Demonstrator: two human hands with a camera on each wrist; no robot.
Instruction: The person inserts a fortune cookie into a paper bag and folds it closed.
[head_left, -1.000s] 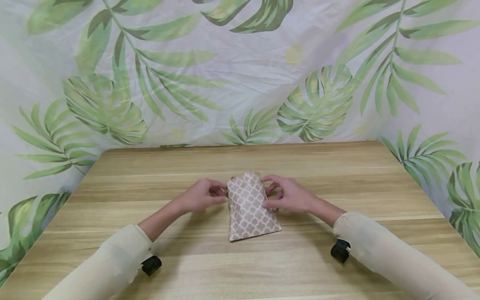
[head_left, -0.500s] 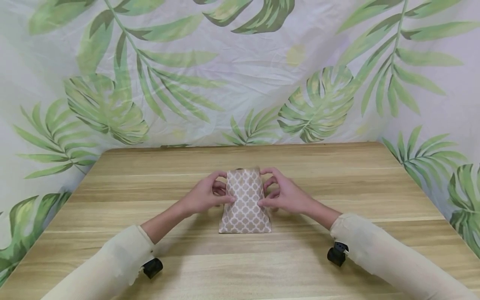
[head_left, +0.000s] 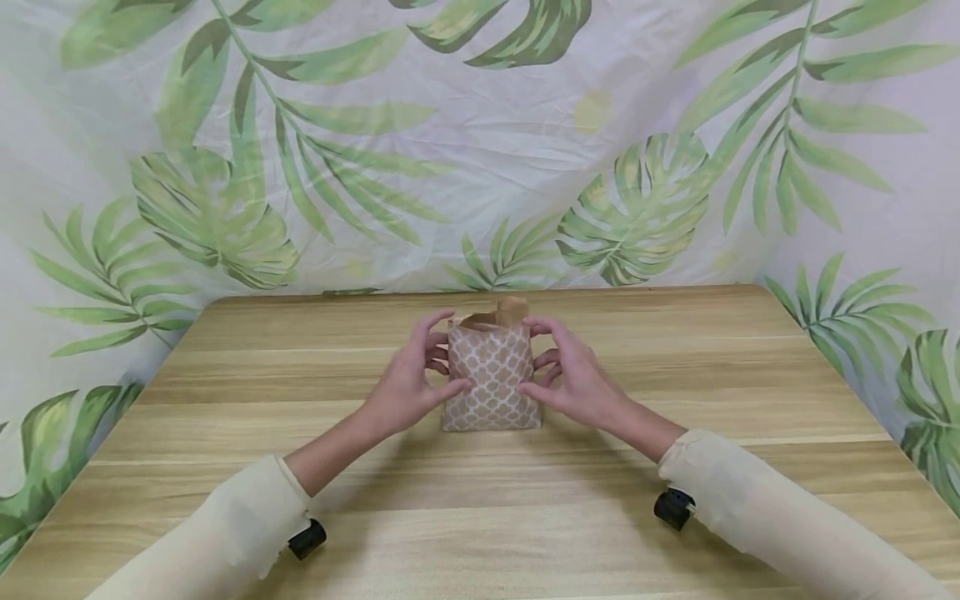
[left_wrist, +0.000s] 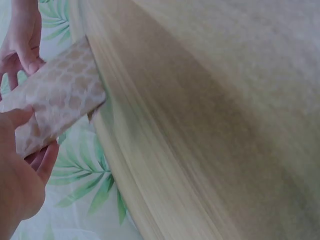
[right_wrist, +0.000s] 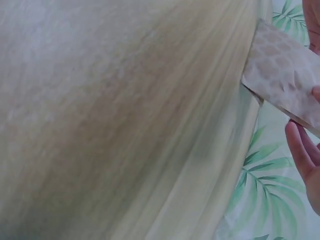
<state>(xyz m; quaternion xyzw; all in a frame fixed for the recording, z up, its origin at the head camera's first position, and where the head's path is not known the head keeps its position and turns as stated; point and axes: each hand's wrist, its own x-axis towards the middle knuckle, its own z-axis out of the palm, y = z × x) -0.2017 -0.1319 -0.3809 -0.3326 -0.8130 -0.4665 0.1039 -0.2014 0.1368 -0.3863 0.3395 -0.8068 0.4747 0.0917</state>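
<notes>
A small paper bag [head_left: 492, 367], brown with a white lattice pattern, stands upright near the table's middle. Its mouth gapes at the top, baring plain brown inside, and a brown flap [head_left: 512, 310] sticks up at its right rear. My left hand [head_left: 405, 375] holds the bag's left side, thumb on the front, fingers curled along the edge. On the opposite side my right hand [head_left: 576, 379] grips it the same way. In the left wrist view the bag [left_wrist: 65, 92] slants between both hands; in the right wrist view the right fingers reach under its edge.
The wood-grain table [head_left: 480, 517] spreads around the bag, its far edge close behind. A leaf-print cloth [head_left: 480, 167] hangs at the back and sides. Black wrist cameras [head_left: 306, 539] sit under both cream sleeves [head_left: 217, 525].
The bag has gone from leaning back, turned slightly, to standing upright and square, with its open mouth showing. My left thumb has come onto its front; both hands have risen along its sides.
</notes>
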